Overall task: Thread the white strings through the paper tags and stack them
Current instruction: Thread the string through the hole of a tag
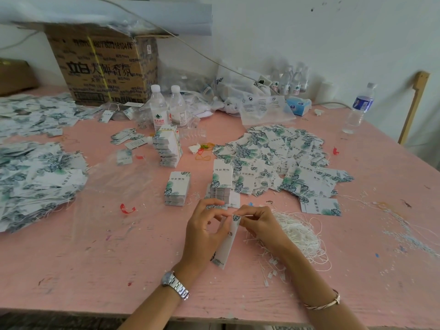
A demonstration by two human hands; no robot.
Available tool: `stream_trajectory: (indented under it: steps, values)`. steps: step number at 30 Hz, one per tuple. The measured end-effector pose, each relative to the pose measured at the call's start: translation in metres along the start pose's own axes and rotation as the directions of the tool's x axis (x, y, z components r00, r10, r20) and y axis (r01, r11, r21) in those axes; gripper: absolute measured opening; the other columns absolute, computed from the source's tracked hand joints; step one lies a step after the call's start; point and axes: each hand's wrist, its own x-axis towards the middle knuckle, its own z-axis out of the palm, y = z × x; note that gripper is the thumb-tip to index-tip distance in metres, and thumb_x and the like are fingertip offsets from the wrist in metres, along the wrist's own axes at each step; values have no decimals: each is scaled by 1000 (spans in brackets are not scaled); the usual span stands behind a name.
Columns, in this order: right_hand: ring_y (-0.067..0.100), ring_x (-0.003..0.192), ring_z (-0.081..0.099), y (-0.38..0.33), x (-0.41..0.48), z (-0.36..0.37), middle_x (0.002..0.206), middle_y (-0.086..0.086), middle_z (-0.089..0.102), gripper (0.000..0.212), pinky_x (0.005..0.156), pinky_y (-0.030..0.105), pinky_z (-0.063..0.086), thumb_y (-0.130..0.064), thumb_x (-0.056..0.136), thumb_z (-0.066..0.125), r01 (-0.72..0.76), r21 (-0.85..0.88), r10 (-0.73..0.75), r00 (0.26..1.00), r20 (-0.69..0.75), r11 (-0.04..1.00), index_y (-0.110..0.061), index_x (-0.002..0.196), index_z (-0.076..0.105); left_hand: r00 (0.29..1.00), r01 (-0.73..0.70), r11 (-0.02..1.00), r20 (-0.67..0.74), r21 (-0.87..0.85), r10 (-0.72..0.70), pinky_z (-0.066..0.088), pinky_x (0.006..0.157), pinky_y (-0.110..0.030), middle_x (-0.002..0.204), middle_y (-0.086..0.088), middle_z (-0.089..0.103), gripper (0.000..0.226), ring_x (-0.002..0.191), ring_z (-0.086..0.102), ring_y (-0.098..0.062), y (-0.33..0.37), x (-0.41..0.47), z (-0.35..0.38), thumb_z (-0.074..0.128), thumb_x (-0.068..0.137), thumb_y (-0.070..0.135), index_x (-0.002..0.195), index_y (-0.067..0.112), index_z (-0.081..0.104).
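Observation:
Over the pink table [95, 270], my left hand [206, 231] holds a white paper tag [226, 244] with a green leaf print, gripping it near its top edge. My right hand [258, 223] pinches at the tag's top corner, where a thin white string seems to meet it. A tangled bundle of white strings [302, 236] lies just right of my right hand. Two neat stacks of tags [177, 188] [222, 184] stand just beyond my hands. A loose heap of tags [281, 160] spreads behind them to the right.
More tag heaps [35, 177] cover the table's left side. A banded tag bundle [167, 146], water bottles [158, 107] and a cardboard box [102, 65] sit at the back. Another bottle [358, 108] stands far right. Clear plastic film [112, 186] lies left of the stacks.

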Motion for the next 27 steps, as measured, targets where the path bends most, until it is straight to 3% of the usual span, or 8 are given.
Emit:
stream_trajectory:
  steps: [8, 12, 15, 17, 20, 22, 25, 27]
  values:
    - [-4, 54, 60, -2, 0, 1, 80, 0, 73, 14, 53, 7, 44, -6, 87, 71, 8, -61, -6, 1000, 28, 998, 6, 95, 74, 998, 65, 998, 7, -13, -64, 41, 66, -14, 117, 9, 60, 14, 82, 63, -10, -4, 2, 1, 79, 83, 7, 90, 18, 76]
    - [0, 45, 45, -4, -2, 2, 64, -5, 63, 16, 46, 12, 35, -17, 91, 68, -38, -97, 40, 999, 16, 995, -4, 97, 75, 994, 110, 994, 11, 5, -110, 39, 68, -8, 119, 11, 55, 11, 91, 60, -6, -8, 1, 3, 77, 85, 9, 89, 18, 73]
    - [7, 48, 30, -6, -1, 3, 71, -3, 55, 25, 43, 19, 28, -29, 99, 56, -92, -44, 91, 996, -10, 995, -12, 108, 72, 991, 129, 992, -28, 7, -128, 38, 82, -5, 123, 5, 49, 7, 110, 55, -6, -11, 0, 3, 76, 87, 14, 90, 19, 71]
    - [5, 48, 29, -7, -1, 4, 72, -14, 54, 29, 42, 17, 28, -32, 101, 51, -108, 9, 108, 994, -6, 994, -14, 114, 70, 989, 140, 990, -40, 8, -140, 42, 91, -16, 125, 2, 47, 5, 116, 54, -17, -11, 0, 3, 75, 88, 18, 90, 21, 71]
    - [11, 51, 34, -9, -3, 5, 72, 9, 53, 24, 47, 18, 29, -34, 96, 59, -88, -92, 88, 996, -5, 992, -20, 111, 72, 990, 132, 991, -44, 6, -132, 46, 94, -29, 125, 0, 47, 7, 118, 54, -22, -11, 1, 3, 75, 88, 20, 90, 24, 70]
    - [13, 53, 40, -8, -3, 5, 68, 14, 55, 17, 51, 18, 30, -25, 95, 64, -60, -130, 61, 998, 2, 990, -14, 105, 72, 990, 134, 991, -34, -20, -135, 45, 94, -21, 125, 0, 47, 6, 119, 53, -20, -9, 1, 2, 74, 88, 26, 92, 22, 71]
    - [0, 51, 42, -5, -2, 5, 66, -16, 56, 7, 51, 11, 34, -10, 93, 67, -26, -110, 26, 1000, -4, 994, -7, 96, 72, 991, 129, 991, -26, -34, -130, 38, 87, -3, 125, -2, 47, 13, 115, 51, -5, -7, 0, 2, 71, 87, 30, 92, 18, 73]
    - [1, 55, 49, -4, -2, 6, 81, -8, 62, 5, 54, 12, 40, -7, 88, 70, -28, -60, 27, 999, -18, 998, -6, 92, 73, 992, 122, 992, -12, -26, -123, 37, 85, -1, 125, -3, 48, 9, 114, 51, -5, -7, 0, 2, 75, 88, 21, 93, 14, 74]
